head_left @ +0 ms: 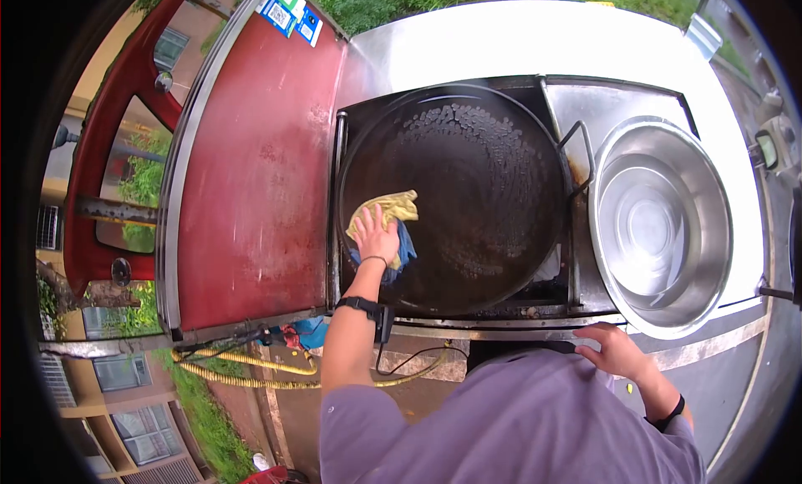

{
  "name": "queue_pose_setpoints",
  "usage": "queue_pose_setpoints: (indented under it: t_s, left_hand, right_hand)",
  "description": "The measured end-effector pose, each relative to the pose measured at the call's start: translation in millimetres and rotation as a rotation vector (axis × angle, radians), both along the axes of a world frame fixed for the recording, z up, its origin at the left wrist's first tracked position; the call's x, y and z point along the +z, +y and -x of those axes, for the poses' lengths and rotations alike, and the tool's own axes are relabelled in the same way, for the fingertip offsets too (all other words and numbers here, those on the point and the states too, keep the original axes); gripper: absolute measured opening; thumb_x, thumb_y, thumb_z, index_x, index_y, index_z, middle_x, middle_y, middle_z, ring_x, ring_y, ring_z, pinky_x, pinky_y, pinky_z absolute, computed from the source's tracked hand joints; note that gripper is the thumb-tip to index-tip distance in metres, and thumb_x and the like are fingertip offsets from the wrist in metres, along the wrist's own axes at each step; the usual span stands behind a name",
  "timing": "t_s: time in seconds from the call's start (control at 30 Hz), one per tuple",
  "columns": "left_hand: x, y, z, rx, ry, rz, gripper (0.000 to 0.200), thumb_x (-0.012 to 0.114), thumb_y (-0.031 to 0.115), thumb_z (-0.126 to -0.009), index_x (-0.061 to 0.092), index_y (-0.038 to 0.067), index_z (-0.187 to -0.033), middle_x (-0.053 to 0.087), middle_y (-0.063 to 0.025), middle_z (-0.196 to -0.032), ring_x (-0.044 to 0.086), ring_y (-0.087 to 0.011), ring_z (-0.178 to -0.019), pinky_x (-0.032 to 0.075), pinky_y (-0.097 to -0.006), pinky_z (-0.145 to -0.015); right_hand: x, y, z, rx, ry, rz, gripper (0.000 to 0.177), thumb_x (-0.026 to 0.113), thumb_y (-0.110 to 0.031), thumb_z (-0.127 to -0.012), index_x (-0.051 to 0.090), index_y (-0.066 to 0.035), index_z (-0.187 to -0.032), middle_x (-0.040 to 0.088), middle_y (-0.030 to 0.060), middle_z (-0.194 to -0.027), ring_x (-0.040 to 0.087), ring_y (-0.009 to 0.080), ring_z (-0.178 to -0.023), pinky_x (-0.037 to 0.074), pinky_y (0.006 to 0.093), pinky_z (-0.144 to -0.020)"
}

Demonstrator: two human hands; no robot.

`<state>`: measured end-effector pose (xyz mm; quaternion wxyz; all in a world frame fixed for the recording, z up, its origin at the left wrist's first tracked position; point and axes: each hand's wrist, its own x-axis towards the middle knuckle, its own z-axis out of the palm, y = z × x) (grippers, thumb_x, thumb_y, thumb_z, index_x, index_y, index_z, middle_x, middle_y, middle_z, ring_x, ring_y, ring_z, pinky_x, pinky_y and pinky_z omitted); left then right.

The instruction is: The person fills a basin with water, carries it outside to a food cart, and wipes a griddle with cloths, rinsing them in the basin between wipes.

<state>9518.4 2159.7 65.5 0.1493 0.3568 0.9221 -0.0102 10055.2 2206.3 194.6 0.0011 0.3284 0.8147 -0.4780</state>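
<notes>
My left hand (374,238) presses a yellow and blue cloth (399,207) against the left side of a large, dark round griddle pan (455,200). Its fingers lie over the cloth, and the bunched fabric shows on both sides of them. Wet streaks and droplets shine across the pan's upper and right parts. A bent metal handle (576,162) sticks out at the pan's right. Near the front edge of the cart, my right hand (614,350) hangs with loosely bent fingers, apart, holding nothing visible.
Right of the pan stands a wide steel basin (714,225) with clear water. A red metal panel (259,167) rises along the left. The white metal counter (501,41) runs behind. A yellow hose (242,371) and dark cables hang below the front edge.
</notes>
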Motion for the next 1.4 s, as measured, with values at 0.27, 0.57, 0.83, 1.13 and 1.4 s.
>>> queue_pose_setpoints:
  t_s: [0.27, 0.57, 0.83, 1.13, 1.4]
  left_hand:
    - [17, 168, 44, 0.684, -0.007, -0.144, 0.065, 0.029, 0.052, -0.100, 0.021, 0.022, -0.158, 0.007, -0.0162, -0.165, 0.004, -0.0472, -0.149, 0.003, -0.0637, -0.116]
    - [11, 307, -8, 0.240, -0.052, -0.201, 0.066, 0.029, 0.052, -0.100, 0.021, 0.022, -0.158, 0.013, -0.0107, -0.165, 0.003, -0.0420, -0.151, 0.001, -0.0653, -0.116]
    - [26, 291, -122, -0.424, -0.131, -0.203, 0.059, 0.035, 0.052, -0.099, 0.040, 0.023, -0.150, 0.024, -0.0018, -0.162, 0.011, -0.0354, -0.151, 0.005, -0.0746, -0.111]
    - [26, 111, -209, -1.113, -0.206, -0.265, 0.048, 0.048, 0.041, -0.097, 0.055, 0.016, -0.138, 0.037, -0.0085, -0.155, 0.021, -0.0392, -0.147, 0.012, -0.0750, -0.110]
    - [62, -62, -131, -1.058, -0.246, -0.079, 0.057, 0.064, 0.030, -0.090, 0.048, 0.027, -0.145, 0.027, -0.0069, -0.161, 0.018, -0.0343, -0.150, 0.015, -0.0552, -0.120]
  right_hand:
    - [2, -2, 20, -0.123, -0.030, 0.038, 0.032, 0.075, -0.019, -0.083, 0.069, -0.002, -0.110, 0.069, 0.0198, -0.098, 0.066, 0.0368, -0.091, 0.053, 0.0415, -0.082]
    - [7, -12, 28, -0.221, -0.073, 0.029, 0.032, 0.076, -0.018, -0.082, 0.070, -0.002, -0.109, 0.070, 0.0192, -0.097, 0.068, 0.0363, -0.089, 0.054, 0.0414, -0.081]
    - [3, -16, 26, -0.157, -0.060, 0.033, 0.031, 0.076, -0.018, -0.082, 0.070, -0.004, -0.108, 0.070, 0.0191, -0.098, 0.067, 0.0366, -0.092, 0.055, 0.0410, -0.082]
    - [6, -17, 7, -0.008, 0.021, -0.049, 0.032, 0.076, -0.018, -0.082, 0.069, -0.004, -0.110, 0.070, 0.0186, -0.103, 0.067, 0.0369, -0.094, 0.054, 0.0411, -0.084]
    - [1, -9, -13, 0.030, 0.020, -0.023, 0.031, 0.075, -0.016, -0.083, 0.069, -0.003, -0.110, 0.069, 0.0196, -0.103, 0.066, 0.0380, -0.096, 0.053, 0.0421, -0.085]
